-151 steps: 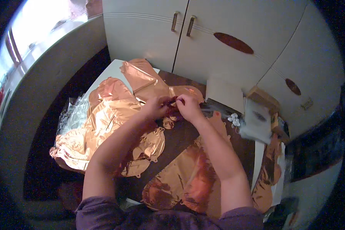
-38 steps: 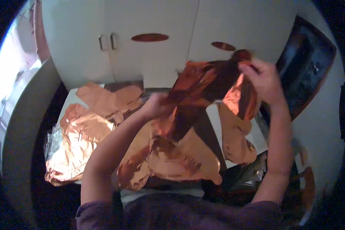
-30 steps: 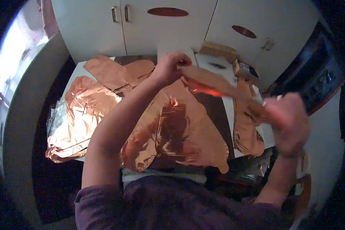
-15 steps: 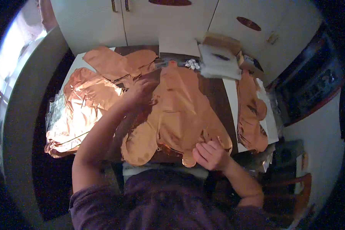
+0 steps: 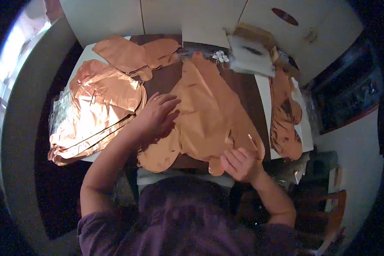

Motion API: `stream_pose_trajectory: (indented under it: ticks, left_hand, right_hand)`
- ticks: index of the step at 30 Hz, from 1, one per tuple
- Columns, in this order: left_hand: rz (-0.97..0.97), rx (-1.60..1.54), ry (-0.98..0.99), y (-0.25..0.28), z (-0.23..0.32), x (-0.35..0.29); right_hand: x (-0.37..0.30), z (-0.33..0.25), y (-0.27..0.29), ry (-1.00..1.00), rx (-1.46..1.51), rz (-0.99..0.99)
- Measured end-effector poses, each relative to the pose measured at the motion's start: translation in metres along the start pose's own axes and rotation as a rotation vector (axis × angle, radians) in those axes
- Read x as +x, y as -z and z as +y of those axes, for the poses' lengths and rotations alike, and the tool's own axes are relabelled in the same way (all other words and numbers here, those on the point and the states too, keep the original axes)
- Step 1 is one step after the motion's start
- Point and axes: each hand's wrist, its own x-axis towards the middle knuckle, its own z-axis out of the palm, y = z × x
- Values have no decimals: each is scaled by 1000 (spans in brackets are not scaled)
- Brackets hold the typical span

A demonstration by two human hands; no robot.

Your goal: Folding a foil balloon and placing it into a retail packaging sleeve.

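A: The copper-coloured balloon (image 5: 209, 115) in the middle, what is it made of?

B: Thin foil, smooth and glossy, creased near the right hand (image 5: 239, 164). The foil balloons on the left (image 5: 100, 106) shine brighter, crinkled, with clear glossy plastic wrap (image 5: 62, 113) beside them.

A: And the table (image 5: 243, 85)?

B: Dark wood, fairly matt. The far cabinet doors (image 5: 115, 17) look pale, smooth and painted. The sleeve (image 5: 115, 226) is soft matt cloth.

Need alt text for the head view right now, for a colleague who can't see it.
Both bare hands press a flat, uninflated copper-coloured foil balloon onto a dark brown table: left hand on its left edge, right hand at its near edge. More copper foil balloons lie left; a white box behind.
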Motion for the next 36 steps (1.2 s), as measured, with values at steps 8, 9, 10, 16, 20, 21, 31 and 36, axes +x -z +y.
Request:
stream_pose_trajectory:
  ticks: [8, 9, 10, 16, 20, 21, 31, 36]
  left_hand:
    - [40, -66, -73, -19, 0, 8]
    - [28, -87, -122, -23, -1, 8]
    - [14, -108, -171, -26, -1, 9]
    - [4, -8, -209, -36, -2, 11]
    - [61, -30, -205, -37, 2, 0]
    - [38, -127, -129, -36, 6, -4]
    - [66, -74, -169, -30, 9, -16]
    - [37, -8, -193, -38, 4, -14]
  right_hand:
    - [-3, -11, -3, -86, -4, -5]
    - [-4, -12, -4, -86, -2, -4]
    - [-5, -13, -5, -90, -11, -24]
    - [-8, -23, -8, -186, 33, 24]
    - [-8, -27, -11, -248, 38, 9]
    - [-7, -28, -10, -248, 38, 7]
    - [-3, -32, -13, -313, 69, 26]
    - [-5, -31, -14, -320, 49, 15]
